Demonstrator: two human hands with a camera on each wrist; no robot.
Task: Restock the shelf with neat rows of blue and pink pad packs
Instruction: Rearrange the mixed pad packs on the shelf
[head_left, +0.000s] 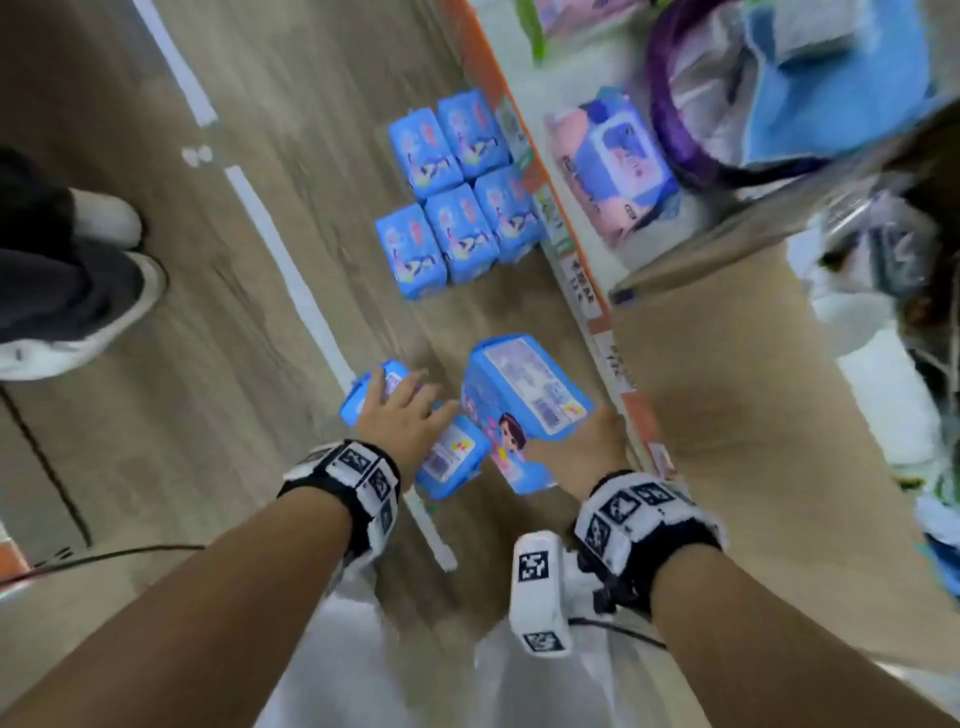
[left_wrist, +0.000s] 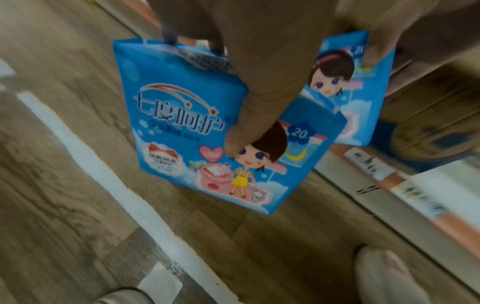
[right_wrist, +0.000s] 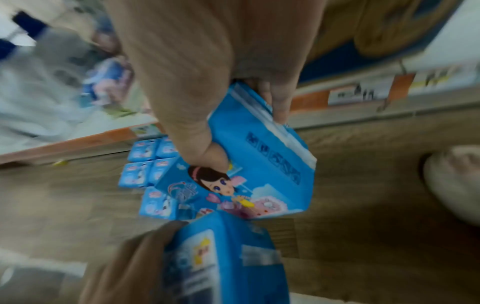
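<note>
The left hand (head_left: 402, 415) grips one glossy, pillowy blue pack (left_wrist: 207, 127). The right hand (head_left: 582, 452) pinches another blue pack (head_left: 524, 395). Motion blur hides the shelf (head_left: 587, 291) goods.

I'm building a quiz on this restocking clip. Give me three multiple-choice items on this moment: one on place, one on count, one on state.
1. Where is the group of blue pad packs?
A. on the wood-look floor
B. on a shelf
C. in a box

2. How many packs are in that group?
A. three
B. five
C. eight

3. What is the left hand doing?
A. hanging idle
B. gripping a blue pad pack
C. pressing the floor

Key:
1 A, they lie on floor beside the orange shelf edge.
2 B, two plus three.
3 B, fingers wrap it.
</note>
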